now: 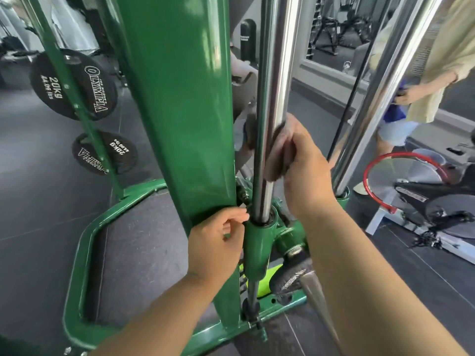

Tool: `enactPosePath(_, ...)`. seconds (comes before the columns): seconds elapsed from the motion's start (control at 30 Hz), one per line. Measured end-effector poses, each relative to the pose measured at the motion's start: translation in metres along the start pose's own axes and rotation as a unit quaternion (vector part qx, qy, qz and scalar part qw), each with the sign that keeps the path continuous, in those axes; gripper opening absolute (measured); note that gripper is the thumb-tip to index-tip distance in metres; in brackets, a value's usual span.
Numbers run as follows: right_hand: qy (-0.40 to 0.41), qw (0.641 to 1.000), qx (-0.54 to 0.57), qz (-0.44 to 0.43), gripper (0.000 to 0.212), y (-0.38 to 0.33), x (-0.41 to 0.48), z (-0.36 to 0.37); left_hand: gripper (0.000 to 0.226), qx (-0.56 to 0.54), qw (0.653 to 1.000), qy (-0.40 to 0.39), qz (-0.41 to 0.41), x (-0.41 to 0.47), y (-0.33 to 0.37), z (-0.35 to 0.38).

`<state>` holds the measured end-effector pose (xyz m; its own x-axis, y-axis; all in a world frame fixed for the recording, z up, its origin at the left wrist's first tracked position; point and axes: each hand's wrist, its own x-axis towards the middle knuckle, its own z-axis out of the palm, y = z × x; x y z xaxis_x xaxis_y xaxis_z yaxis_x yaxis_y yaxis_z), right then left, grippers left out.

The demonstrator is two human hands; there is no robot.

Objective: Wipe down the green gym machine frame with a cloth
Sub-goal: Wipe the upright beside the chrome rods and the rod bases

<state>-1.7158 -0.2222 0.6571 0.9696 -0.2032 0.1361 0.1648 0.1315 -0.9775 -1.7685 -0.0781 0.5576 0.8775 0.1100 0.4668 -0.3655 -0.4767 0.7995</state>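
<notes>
Right hand point(303, 160) grips cloth point(279, 152) wrapped around chrome guide rod point(270, 104); left hand point(218, 242), loosely curled and empty, should steady green upright point(180, 98) for full-length strokes.

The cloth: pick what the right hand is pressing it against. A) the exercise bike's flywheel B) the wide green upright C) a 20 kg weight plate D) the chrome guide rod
D: the right hand wraps the brown cloth around the chrome guide rod, beside the wide green upright.
</notes>
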Motion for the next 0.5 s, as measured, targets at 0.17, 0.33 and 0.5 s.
enactPosePath(0.17,0.009,0.998,-0.068,0.0,0.032,0.068,-0.04,-0.001,0.027,-0.001,0.999,0.022,-0.026,0.001,0.0,0.005)
enactPosePath(0.33,0.032,0.96,-0.277,0.016,0.032,0.111,-0.051,-0.02,0.029,-0.018,0.998,0.011,-0.051,-0.003,-0.006,0.008)
enactPosePath(0.5,0.055,0.958,-0.282,0.016,0.041,0.1,-0.05,-0.016,0.038,-0.016,0.989,-0.003,-0.144,-0.016,-0.01,0.012)
